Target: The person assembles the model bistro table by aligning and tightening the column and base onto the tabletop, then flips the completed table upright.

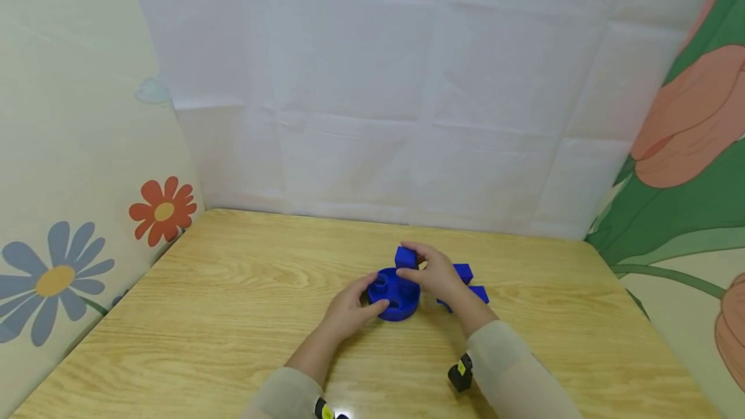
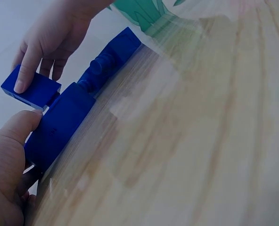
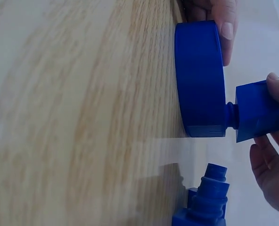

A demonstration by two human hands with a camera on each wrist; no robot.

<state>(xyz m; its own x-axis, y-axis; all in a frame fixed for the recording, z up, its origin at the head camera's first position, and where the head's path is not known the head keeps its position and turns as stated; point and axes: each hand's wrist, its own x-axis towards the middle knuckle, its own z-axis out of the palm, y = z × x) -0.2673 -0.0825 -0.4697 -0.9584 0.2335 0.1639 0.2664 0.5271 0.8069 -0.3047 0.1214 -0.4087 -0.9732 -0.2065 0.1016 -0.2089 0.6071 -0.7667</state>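
Note:
A round blue base (image 1: 400,313) with several round sockets lies on the wooden table. My left hand (image 1: 348,309) grips its left side, thumb and fingers spread along the rim. Above the base's far right part, my right hand (image 1: 438,275) pinches a blue block (image 1: 405,257) between thumb and fingers. In the right wrist view, a narrow ridged stem (image 3: 231,115) runs from the block (image 3: 259,110) to the top of the base (image 3: 201,80). How deep the stem sits inside cannot be told.
Right of the base lie blue pieces, one block (image 1: 463,272) farther back and another (image 1: 480,293) nearer, partly behind my right forearm. A stepped ridged shaft (image 3: 212,193) shows on one piece. A white sheet (image 1: 407,96) hangs behind the table (image 1: 244,277); flowered walls flank it.

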